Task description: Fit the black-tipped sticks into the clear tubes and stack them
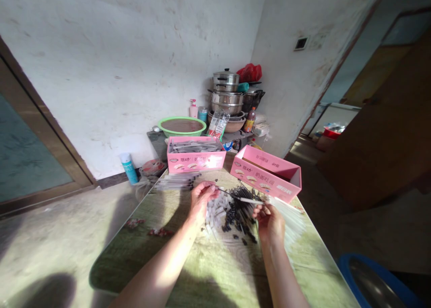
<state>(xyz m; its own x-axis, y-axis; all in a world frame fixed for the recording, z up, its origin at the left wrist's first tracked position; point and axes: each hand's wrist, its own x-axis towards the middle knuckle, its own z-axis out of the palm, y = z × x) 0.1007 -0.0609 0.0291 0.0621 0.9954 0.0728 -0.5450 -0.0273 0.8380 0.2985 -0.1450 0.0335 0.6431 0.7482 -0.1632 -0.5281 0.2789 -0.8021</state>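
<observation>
Left hand (202, 196) pinches a thin dark rod (229, 193) and right hand (271, 222) grips a pale tube (250, 201), their ends meeting over a pile of black pieces (239, 217); white pieces (214, 212) lie left of the pile, two pink boxes (178, 163) beyond it.

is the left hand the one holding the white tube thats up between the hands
No, the right hand holds the white tube, while the left hand pinches a thin dark rod.
</observation>
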